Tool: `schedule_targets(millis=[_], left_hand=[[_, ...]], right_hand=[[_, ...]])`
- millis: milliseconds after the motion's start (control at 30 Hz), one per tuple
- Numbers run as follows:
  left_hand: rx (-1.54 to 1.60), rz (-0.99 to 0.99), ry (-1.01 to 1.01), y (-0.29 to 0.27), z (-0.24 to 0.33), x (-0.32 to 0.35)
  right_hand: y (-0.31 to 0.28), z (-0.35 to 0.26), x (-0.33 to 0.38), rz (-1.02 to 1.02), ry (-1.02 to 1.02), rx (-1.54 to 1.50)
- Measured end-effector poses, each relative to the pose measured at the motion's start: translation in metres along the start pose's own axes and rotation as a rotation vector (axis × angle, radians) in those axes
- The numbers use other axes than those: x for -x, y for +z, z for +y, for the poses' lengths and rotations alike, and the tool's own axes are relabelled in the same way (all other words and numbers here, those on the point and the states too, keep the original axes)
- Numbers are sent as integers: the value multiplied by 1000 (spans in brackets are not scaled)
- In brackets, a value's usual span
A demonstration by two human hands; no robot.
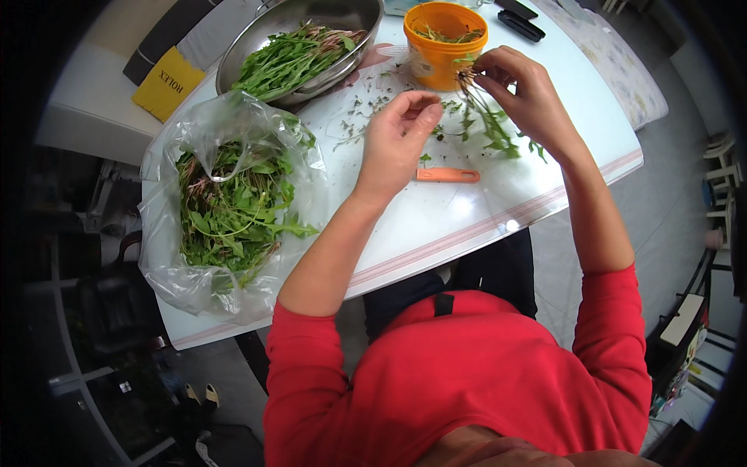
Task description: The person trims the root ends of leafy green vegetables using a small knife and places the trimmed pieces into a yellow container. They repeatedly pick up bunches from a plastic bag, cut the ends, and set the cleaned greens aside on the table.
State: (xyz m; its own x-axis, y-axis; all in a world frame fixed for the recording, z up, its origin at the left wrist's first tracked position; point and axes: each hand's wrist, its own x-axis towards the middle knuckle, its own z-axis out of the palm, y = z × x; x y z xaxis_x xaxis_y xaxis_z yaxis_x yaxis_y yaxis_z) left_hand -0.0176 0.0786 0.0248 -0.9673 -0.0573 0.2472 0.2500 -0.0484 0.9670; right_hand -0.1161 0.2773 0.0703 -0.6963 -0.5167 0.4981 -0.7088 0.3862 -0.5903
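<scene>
Beside the orange bucket [447, 66], my right hand [520, 86] pinches a leafy green plant [492, 128] near its thin, dark root end. The leaves hang down over the white table [537, 167]. My left hand [401, 136] is raised to the left of it, fingers curled toward the thumb; whatever they may hold is hidden. An orange handle [450, 175] lies on the table close to my left wrist, and I cannot make out the rest of that tool. Plant scraps [373, 109] and dark bits are scattered between the bucket and my left hand. The bucket contains dry-looking trimmings [451, 36].
A clear plastic bag [307, 167] full of leafy plants [233, 206] stands at the left. Behind it, a steel bowl [367, 22] holds greens [299, 58] laid lengthwise. A black object [520, 25] lies at the far right. Past the left edge is a yellow bag [163, 89].
</scene>
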Motion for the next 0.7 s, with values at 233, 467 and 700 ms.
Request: schedule_targets(millis=[233,467,700], left_hand=[[176,124,58,2,21,1],[228,97,-88,-21,25,3],[187,89,-111,-22,24,0]], right_hand=[[13,-48,-13,-283,98,-403],[24,-17,-25,-288,206,-598],[23,-16,-20,-170,45,-284]])
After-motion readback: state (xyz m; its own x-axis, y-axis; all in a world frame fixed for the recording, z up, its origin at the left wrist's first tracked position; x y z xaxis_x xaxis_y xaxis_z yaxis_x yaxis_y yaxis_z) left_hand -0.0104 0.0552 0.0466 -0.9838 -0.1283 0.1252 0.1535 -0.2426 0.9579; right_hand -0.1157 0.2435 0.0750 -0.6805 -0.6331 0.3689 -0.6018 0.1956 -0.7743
